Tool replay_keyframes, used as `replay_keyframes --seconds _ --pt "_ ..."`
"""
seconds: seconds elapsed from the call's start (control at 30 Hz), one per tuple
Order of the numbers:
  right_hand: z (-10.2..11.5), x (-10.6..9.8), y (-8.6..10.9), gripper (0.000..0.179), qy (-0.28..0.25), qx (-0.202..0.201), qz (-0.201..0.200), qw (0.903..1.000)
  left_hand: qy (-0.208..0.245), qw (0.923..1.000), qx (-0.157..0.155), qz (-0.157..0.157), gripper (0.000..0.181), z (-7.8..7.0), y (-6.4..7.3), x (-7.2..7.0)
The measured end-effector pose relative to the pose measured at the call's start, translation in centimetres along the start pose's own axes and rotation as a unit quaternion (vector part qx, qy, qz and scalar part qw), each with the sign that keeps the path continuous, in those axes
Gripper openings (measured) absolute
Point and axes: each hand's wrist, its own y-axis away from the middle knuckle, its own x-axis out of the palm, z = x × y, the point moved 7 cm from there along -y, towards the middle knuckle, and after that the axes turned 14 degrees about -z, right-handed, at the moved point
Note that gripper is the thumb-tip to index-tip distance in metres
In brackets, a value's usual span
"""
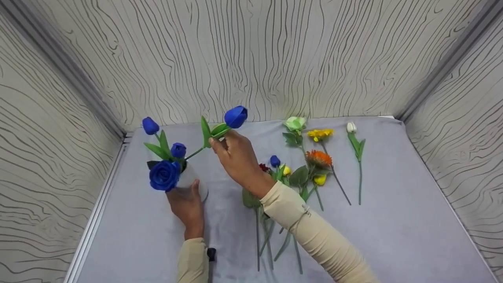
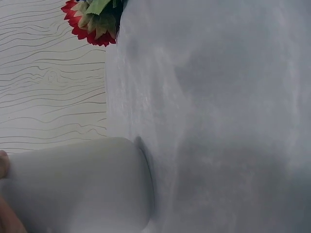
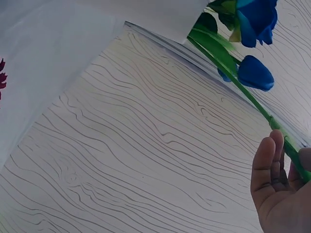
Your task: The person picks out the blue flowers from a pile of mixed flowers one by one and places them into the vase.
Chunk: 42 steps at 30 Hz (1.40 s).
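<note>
My left hand (image 1: 186,210) holds a white vase (image 1: 189,179) at the left of the table, thumb along its near side. The vase (image 2: 82,184) stands on the cloth in the left wrist view. Out of its mouth rise a blue rose (image 1: 164,175), a blue tulip (image 1: 150,125) and a smaller blue bloom (image 1: 178,150). Above and right of the vase, my right hand (image 1: 241,159) pinches another blue tulip (image 1: 235,117) by its green leaves and stem. That stem slants down to the vase mouth, and its lower end is hidden there.
On the grey cloth (image 1: 385,236) right of the vase lie several loose flowers, including an orange gerbera (image 1: 319,158), a yellow flower (image 1: 320,135), a pale green rose (image 1: 295,123) and a white tulip (image 1: 351,127). My right forearm passes over some stems. Wood-patterned panels (image 1: 251,59) enclose the table.
</note>
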Motion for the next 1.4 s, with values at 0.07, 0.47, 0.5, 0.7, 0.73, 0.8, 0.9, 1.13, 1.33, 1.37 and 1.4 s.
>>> replay_keyframes --seconds 0.07,0.47,0.5,0.7,0.73,0.8,0.9,1.13,1.33,1.37,1.4 --pt "0.0 0.5 0.0 0.019 0.011 -0.006 0.012 0.9999 0.003 1.0 0.004 0.002 0.09 -0.1 0.0 0.0" --pt "0.8 -0.4 -0.6 0.022 -0.009 -0.018 -0.015 0.9997 0.026 0.9995 0.02 -0.008 0.088 -0.4 -0.2 0.2" --pt "0.9 -0.5 -0.7 0.023 -0.01 -0.021 -0.021 0.9995 0.025 0.9995 0.02 -0.008 0.088 -0.4 -0.2 0.3" --pt "1.6 -1.1 -1.0 0.021 -0.01 -0.043 -0.037 0.9983 0.023 0.9996 0.017 -0.003 0.089 -0.4 0.0 0.2" --pt "1.6 -1.0 -1.0 0.02 -0.011 -0.045 -0.035 0.9983 0.022 0.9996 0.016 -0.002 0.089 -0.4 0.0 0.2" --pt "1.4 -0.7 -0.8 0.02 -0.01 -0.045 -0.026 0.9986 0.015 0.9998 0.012 -0.001 0.09 -0.2 0.1 0.2" --pt "1.2 0.1 -0.4 0.022 0.0 -0.046 -0.002 0.999 0.005 1.0 0.007 -0.003 0.09 0.0 0.2 0.0" --pt "0.6 1.3 0.0 0.024 0.026 -0.041 0.023 0.9985 0.01 0.9999 0.001 -0.004 0.088 -0.1 0.3 0.0" --pt "1.6 0.1 -0.7 0.021 -0.004 -0.052 -0.017 0.9985 -0.009 0.9999 0.002 -0.005 0.089 -0.1 0.3 0.1" --pt "1.8 0.0 -0.8 0.022 -0.007 -0.055 -0.024 0.9982 -0.008 0.9999 0.001 -0.007 0.089 -0.1 0.2 0.0" --pt "1.9 -0.1 -0.9 0.021 -0.009 -0.061 -0.029 0.9977 -0.006 1.0 0.0 -0.008 0.089 -0.1 0.2 0.0"
